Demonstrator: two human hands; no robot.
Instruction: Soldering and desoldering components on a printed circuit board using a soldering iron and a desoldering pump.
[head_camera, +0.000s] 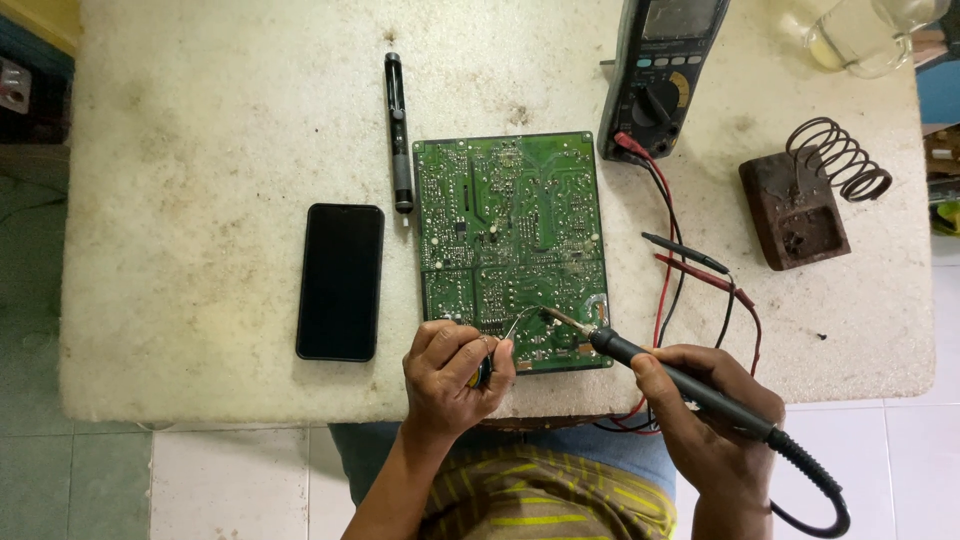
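A soldering iron (690, 385) is gripped in the closed right hand (712, 420), its tip laid on the circuit board (508, 245) just ahead. Solder wire (520, 322) is pinched by the left hand (452, 375) (fingers curled shut) and fed to that joint. Soldering appears underway, with no finished joint discernible.

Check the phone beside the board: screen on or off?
Off, it seems: the phone lies flat on the table, its face wholly black.

A green circuit board (510, 245) lies flat, solder side up; the black soldering iron's (680, 385) tip touches its near edge.
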